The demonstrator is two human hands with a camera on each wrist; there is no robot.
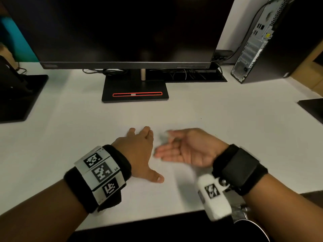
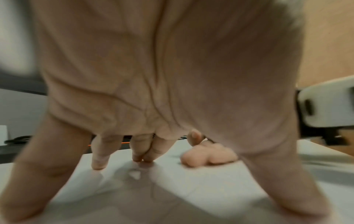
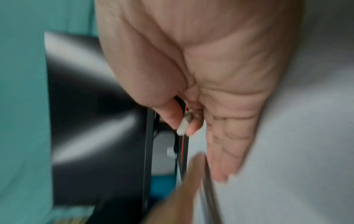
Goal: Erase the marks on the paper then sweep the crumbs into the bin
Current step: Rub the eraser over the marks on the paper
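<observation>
1. The left hand [image 1: 139,151] is pressing flat, its fingers [image 2: 99,153] spread and straight, on the white paper [image 1: 122,119] at the 6 o'clock side of the worktop [image 1: 262,137].
2. The right hand [image 1: 185,147] is sitting palm-up just to its 3 o'clock, blurred; in the right wrist view its thumb and forefinger are pinching a small pale eraser [image 3: 182,125] while the other fingers [image 3: 228,145] lie straight.
3. Risk: the sweeping edge of the right hand may be scattering crumbs over the worktop's edge rather than gathering them, since the bin is only possibly the dark rim at 5 o'clock, and I cannot tell.
4. Risk: if the left hand's pressure eases, the paper may slide or crease under the sweep.
5. The paper is looking nearly as white as the worktop, its edges faint; any marks or crumbs are too small to make out.
6. The eraser is looking greyed at its inner end.
</observation>
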